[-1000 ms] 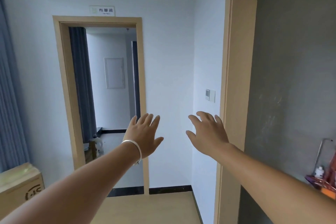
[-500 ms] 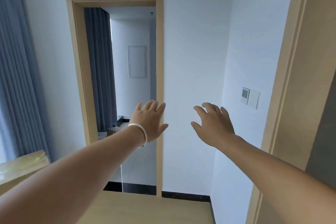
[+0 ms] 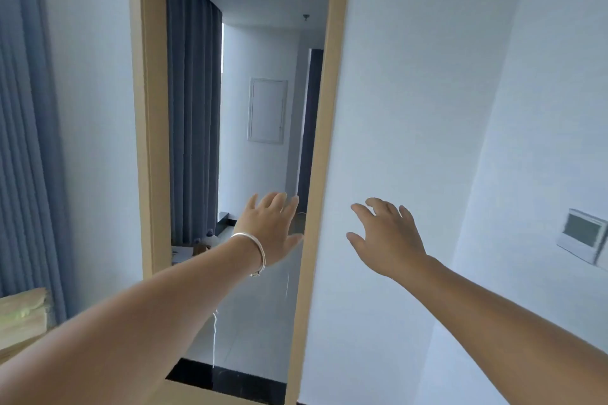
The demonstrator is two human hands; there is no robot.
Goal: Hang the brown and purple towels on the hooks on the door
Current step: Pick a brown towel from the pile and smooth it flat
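Both arms stretch forward at chest height. My left hand (image 3: 271, 228), with a silver bangle on the wrist, is open with fingers spread, held in front of an open wooden doorway (image 3: 324, 141). My right hand (image 3: 385, 237) is open too, fingers apart, in front of the white wall to the right of the frame. Neither hand holds anything. No brown towel, purple towel, hooks or door leaf can be seen.
Grey-blue curtains (image 3: 26, 141) hang at the far left, above a cardboard box (image 3: 23, 315). More curtains and a white wall panel (image 3: 267, 110) show through the doorway. A wall switch plate (image 3: 584, 235) sits on the right wall.
The view has turned left and moved closer to the doorway; the right-hand door frame and grey room have left the picture. Both hands stay open and empty.
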